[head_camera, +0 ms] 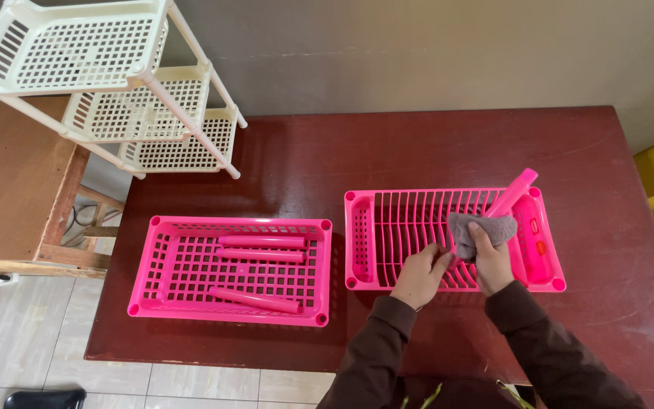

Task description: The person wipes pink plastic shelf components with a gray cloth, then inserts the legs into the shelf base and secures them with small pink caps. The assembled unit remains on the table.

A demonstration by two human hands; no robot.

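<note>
A grey cloth [481,229] is gripped in the closed right hand [490,265] and pressed around the lower end of a pink tube [510,194], just above that hand. The tube's long axis runs diagonally, pointing up and to the right past the rim of the pink dish rack [362,238]. The left hand [420,275] is curled over the rack's slats, just left of the cloth. The rack is set on the dark red surface [418,148], beside a pink basket tray [179,265] in which three pink tubes [260,242] are laid
</note>
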